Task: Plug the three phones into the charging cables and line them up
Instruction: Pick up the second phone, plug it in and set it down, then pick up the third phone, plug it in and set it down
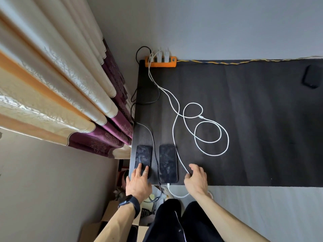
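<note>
I am looking down at a dark counter [244, 102] where my left hand [139, 182] is pressing its fingers flat on the left phone [143, 157], while my right hand [196, 179] is resting open beside the middle phone [168, 163], touching the white cable [174, 126]. A third phone [312, 76] is lying far off to the right, and an orange power strip [160, 62] is sitting at the back edge

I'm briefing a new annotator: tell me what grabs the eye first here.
The looping white cable sprawls across the middle of the dark desk, running back to an orange power strip at the far edge. Near the front-left corner, two dark phones lie side by side, the left hand resting its fingers on the leftmost.
</note>
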The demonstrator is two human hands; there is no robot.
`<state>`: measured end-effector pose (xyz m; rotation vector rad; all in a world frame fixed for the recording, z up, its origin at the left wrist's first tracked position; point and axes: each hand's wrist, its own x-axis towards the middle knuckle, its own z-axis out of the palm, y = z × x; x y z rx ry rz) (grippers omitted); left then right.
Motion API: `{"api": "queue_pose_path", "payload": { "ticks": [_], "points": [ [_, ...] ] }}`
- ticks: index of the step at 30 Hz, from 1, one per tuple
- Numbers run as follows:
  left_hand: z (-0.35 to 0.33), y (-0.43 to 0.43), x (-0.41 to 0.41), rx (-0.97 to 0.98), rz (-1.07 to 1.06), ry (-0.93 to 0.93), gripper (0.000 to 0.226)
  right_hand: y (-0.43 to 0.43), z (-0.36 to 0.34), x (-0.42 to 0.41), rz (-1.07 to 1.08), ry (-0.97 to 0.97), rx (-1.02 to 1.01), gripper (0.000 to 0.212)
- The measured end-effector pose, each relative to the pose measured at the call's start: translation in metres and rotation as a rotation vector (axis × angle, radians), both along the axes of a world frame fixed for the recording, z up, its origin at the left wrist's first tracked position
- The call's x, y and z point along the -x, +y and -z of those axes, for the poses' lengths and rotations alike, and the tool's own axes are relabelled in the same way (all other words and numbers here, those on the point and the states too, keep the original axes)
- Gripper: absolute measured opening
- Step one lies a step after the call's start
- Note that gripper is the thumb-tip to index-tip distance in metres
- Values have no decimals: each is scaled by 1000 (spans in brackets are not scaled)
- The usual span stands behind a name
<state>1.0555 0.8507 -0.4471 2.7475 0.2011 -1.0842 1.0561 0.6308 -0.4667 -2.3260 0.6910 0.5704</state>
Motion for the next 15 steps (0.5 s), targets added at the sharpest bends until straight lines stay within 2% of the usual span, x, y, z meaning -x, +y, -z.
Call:
{"api": "queue_pose_path", "payload": {
  "ticks": [7, 11, 15],
  "points": [
    [-20, -60, -24, 70, 49, -144, 62, -79, -24, 22, 55, -146, -84, 32],
    [-38, -145, -42, 139, 185, -245, 60, -147, -55, 38, 93, -280, -85, 27],
    [-54, -255, -40, 198, 349, -295, 62, -242, -81, 69, 192, -392, 6, 24]
  ]
}}
